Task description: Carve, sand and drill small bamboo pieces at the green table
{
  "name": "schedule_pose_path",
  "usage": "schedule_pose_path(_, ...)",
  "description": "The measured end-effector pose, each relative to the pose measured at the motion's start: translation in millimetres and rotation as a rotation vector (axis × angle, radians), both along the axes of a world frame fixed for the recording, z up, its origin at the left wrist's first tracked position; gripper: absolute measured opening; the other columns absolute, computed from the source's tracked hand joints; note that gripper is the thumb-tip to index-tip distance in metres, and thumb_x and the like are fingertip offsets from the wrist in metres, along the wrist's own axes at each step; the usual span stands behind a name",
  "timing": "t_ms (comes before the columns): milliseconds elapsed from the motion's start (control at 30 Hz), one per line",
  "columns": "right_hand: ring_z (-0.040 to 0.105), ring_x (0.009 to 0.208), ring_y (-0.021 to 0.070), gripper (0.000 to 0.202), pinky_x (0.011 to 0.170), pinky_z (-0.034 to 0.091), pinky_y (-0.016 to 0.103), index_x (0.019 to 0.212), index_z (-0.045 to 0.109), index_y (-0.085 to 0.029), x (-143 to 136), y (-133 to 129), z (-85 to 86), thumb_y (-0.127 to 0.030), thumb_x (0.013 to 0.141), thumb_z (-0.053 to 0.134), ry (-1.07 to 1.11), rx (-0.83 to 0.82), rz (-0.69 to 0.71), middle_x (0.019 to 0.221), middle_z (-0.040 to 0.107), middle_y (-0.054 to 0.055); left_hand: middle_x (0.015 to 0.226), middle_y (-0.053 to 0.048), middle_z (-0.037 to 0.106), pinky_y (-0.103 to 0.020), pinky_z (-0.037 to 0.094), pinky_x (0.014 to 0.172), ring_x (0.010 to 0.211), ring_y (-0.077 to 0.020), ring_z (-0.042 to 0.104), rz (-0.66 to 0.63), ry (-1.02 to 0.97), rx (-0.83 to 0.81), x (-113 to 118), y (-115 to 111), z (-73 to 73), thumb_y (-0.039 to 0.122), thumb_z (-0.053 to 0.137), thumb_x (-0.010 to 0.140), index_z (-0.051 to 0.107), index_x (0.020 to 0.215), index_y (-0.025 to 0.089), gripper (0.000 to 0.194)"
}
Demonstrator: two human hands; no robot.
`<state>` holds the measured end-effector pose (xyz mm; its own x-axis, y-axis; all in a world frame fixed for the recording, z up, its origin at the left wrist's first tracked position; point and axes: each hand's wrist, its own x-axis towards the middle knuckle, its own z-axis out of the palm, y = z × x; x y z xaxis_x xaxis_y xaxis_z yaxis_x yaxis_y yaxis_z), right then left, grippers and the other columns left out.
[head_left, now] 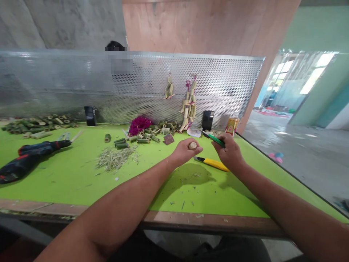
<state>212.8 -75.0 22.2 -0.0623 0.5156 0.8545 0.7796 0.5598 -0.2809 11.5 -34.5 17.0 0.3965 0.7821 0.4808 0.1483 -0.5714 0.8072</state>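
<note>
My left hand (187, 150) is closed round a short bamboo piece (192, 145), whose pale cut end faces me. In my right hand (230, 151) is a green utility knife (217, 140), its dark tip pointing left and away from me, a little apart from the bamboo. Below my hands, a yellow utility knife (215, 163) lies on the green tabletop (152, 189). Small dark bits and shavings are scattered on the surface under my left hand.
A cordless drill (35, 154) lies at the left, near a heap of bamboo pieces (40, 123). Bamboo slivers (116, 158) and magenta string (139, 125) lie mid-table. Strung bamboo bundles (189, 105) hang on the perforated metal screen (223, 80). A bottle (232, 125) stands back right.
</note>
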Motion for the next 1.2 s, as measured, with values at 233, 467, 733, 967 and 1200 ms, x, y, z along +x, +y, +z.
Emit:
schedule_pose_path(233, 0.046, 0.065, 0.0151, 0.012, 0.061, 0.037, 0.028, 0.085, 0.049, -0.023, -3, -1, 0.4, -0.03, 0.085, 0.057, 0.023, -0.03, -0.004, 0.075, 0.053, 0.0, 0.072, 0.001, 0.057, -0.022, 0.042, 0.063, 0.069, -0.0111, 0.051, -0.025, 0.051, 0.046, 3, -5, -2.8, 0.04, 0.067, 0.074, 0.059, 0.077, 0.016, 0.026)
schedule_pose_path(467, 0.052, 0.059, 0.0151, 0.023, 0.056, 0.041, 0.029, 0.076, 0.053, -0.021, 10, 18, -2.5, -0.041, 0.076, 0.064, 0.276, -0.376, -0.054, 0.065, 0.055, -0.001, 0.077, 0.0, 0.062, -0.024, 0.038, 0.063, 0.072, -0.0133, 0.053, -0.033, 0.541, 0.311, 4, 4, -15.2, 0.038, 0.063, 0.08, 0.062, 0.082, 0.019, 0.019)
schedule_pose_path(733, 0.034, 0.035, 0.0062, 0.026, 0.032, 0.022, 0.019, 0.082, 0.051, -0.021, 45, 46, -23.8, -0.043, 0.077, 0.065, 0.722, -0.773, -0.044, 0.053, 0.052, -0.005, 0.111, -0.009, 0.063, -0.032, 0.044, 0.086, 0.101, -0.0221, 0.057, -0.197, 0.852, 0.596, 11, 2, -20.3, 0.035, 0.064, 0.081, 0.062, 0.087, 0.016, 0.021)
schedule_pose_path(967, 0.039, 0.038, 0.0052, 0.021, 0.034, 0.028, 0.018, 0.083, 0.044, -0.022, 59, 53, -19.2, -0.022, 0.074, 0.063, 0.963, -0.794, 0.083, 0.067, 0.059, -0.002, 0.102, -0.008, 0.064, -0.031, 0.043, 0.078, 0.094, -0.0208, 0.059, -0.245, 0.882, 0.554, 9, 1, -20.2, 0.041, 0.063, 0.082, 0.06, 0.086, 0.017, 0.025)
schedule_pose_path(1200, 0.034, 0.036, 0.0053, 0.018, 0.031, 0.021, 0.018, 0.077, 0.044, -0.021, 52, 50, -8.4, -0.032, 0.082, 0.058, 0.864, -0.73, 0.073, 0.056, 0.051, -0.004, 0.101, -0.008, 0.064, -0.029, 0.043, 0.085, 0.098, -0.0207, 0.058, -0.246, 0.855, 0.512, 6, -1, -17.5, 0.041, 0.064, 0.081, 0.062, 0.087, 0.017, 0.026)
